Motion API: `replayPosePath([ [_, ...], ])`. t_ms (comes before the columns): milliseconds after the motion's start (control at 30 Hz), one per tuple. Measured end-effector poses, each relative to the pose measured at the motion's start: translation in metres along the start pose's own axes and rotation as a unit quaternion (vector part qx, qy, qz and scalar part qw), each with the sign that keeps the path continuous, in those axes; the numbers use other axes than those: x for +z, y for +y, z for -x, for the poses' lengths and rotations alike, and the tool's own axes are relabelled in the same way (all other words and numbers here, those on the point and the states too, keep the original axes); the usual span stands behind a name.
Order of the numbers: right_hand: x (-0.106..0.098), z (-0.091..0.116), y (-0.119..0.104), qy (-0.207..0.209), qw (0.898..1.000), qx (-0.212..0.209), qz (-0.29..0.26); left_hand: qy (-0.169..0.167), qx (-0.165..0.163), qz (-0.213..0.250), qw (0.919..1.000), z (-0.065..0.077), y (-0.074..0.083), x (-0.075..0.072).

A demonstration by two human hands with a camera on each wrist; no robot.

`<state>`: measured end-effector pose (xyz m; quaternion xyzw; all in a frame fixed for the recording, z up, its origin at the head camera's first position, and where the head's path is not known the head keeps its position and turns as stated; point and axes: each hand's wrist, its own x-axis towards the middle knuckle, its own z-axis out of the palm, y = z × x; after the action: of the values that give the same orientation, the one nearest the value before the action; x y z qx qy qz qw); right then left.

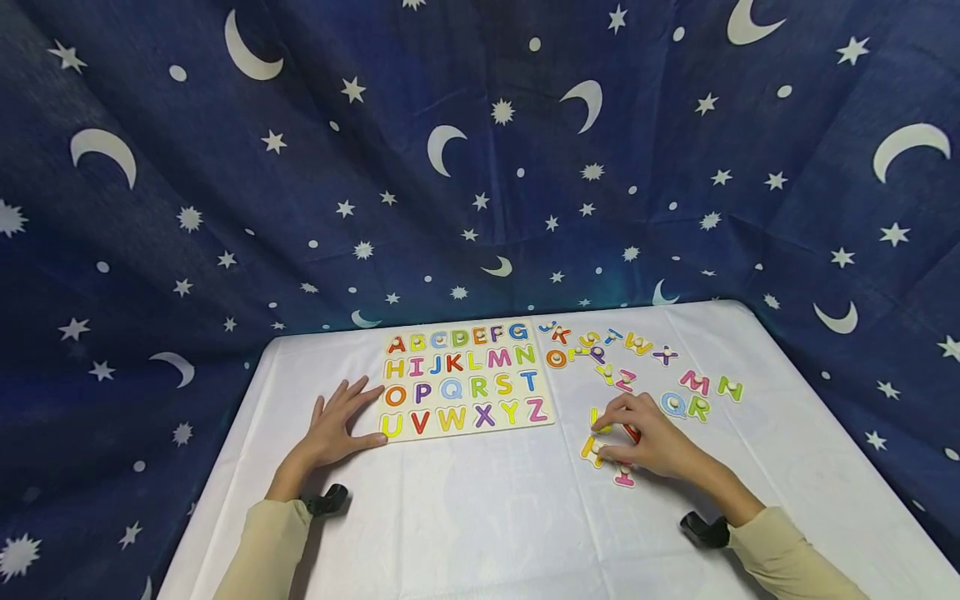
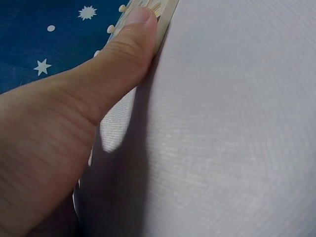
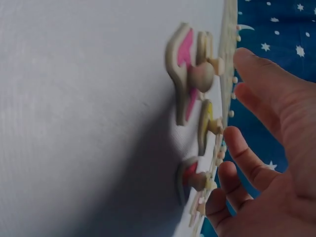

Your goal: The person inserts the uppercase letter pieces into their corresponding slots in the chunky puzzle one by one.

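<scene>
On the white table lies a wooden alphabet board (image 1: 468, 439) with coloured letters; round knobs stand on its top row. My left hand (image 1: 335, 427) is spread at the board's left side, its thumb (image 2: 140, 24) on the near edge and its fingertips at the left edge. My right hand (image 1: 651, 437) is over loose knobbed letter pieces, its fingers parted and lightly bent. Its thumb and fingertips are right by an orange-yellow letter piece (image 1: 587, 450) and a yellow letter piece (image 1: 595, 417). A pink letter I (image 1: 624, 478) and a red letter piece (image 1: 632, 432) lie close under the hand.
More knobbed letters lie right of the board, among them an orange O (image 1: 556, 359), a pink M (image 1: 695, 382), a green N (image 1: 730, 388) and a blue Q (image 1: 672, 405). A dark blue curtain (image 1: 480, 167) with moons and stars hangs behind the table (image 1: 480, 525).
</scene>
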<state>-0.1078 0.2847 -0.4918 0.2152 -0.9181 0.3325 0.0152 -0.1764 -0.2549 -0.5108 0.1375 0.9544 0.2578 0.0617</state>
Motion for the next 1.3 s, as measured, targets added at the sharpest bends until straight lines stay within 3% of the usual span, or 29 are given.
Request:
replayPosePath([
  [467,0.017,0.0,0.001,0.033,0.999,-0.004,0.036,-0.005,0.001,-0.002,1.0,-0.001,-0.002,0.001],
  [967,0.018,0.001,-0.009,0.031,0.999,0.021,0.021,0.001,0.0,0.0,1.0,0.002,-0.003,0.002],
  [1300,0.015,-0.036,-0.027,0.086,0.996,-0.008,-0.018,-0.002,-0.001,0.0,1.0,0.0,-0.001,0.001],
])
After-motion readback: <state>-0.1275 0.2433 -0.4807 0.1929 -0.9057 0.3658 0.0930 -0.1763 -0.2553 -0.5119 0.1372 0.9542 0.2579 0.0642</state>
